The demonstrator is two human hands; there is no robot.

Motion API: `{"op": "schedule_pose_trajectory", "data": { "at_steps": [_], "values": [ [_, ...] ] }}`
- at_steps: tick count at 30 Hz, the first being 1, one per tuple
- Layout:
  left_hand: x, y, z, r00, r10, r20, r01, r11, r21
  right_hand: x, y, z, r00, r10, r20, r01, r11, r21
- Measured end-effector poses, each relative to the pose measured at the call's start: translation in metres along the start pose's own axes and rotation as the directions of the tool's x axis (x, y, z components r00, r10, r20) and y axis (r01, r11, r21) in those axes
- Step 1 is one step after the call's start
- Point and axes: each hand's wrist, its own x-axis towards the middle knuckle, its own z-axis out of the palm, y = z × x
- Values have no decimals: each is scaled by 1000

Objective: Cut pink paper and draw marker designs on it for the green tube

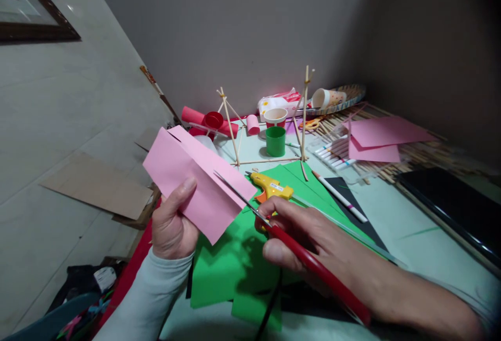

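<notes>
My left hand (pixel 176 221) is closed on a folded sheet of pink paper (pixel 195 179), the thumb pressed flat on its front face. The paper is tilted, held up above the table. In my right hand (pixel 297 231) are red-handled scissors (pixel 313 263), whose blades reach along the paper's right part, near the fold. Whether the blades are cutting I cannot tell. Just behind the right fingers lies a yellow glue gun (pixel 272 185) with a clear glue stick in it. Under both hands spread green paper sheets (pixel 223 268).
Behind stand a frame of wooden sticks (pixel 236 143), a green paper ring (pixel 275 142) and a paper cup (pixel 275 117). Pink paper (pixel 385 132) rests on markers and sticks at right. A white pencil (pixel 340 197) lies by a black glossy device (pixel 454 205).
</notes>
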Motion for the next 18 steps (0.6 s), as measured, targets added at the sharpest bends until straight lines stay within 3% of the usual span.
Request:
{"op": "schedule_pose_trajectory", "data": {
  "at_steps": [11, 18],
  "values": [
    [-1, -1, 2, 997, -68, -19, 69, 997, 17, -5, 4, 0, 999, -32, -20, 29, 990, -138],
    [-3, -1, -1, 996, -90, -19, 90, 996, 20, -1, 4, -1, 1000, 12, -12, -13, 997, -72]
  ]
}}
